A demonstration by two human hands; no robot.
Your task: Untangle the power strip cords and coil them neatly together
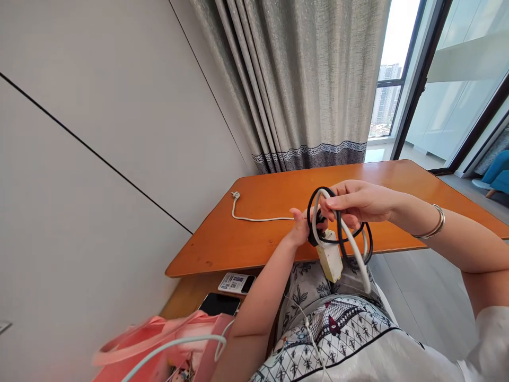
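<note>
At the near left we locate a pink bag, then a black phone. Farther off, a white plug lies on the left of the orange table. Our left hand is at the far end of the power strip, by the table's near edge; we cannot tell its finger grip behind the cables. Our right hand pinches the looped black cable and white cable.

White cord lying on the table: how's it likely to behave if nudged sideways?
Probably flexible: the white cord already curves near its plug. The plug looks bulkier than the cord, so that end may lag. The table looks smooth and slightly glossy, so the cord likely slides easily.
</note>
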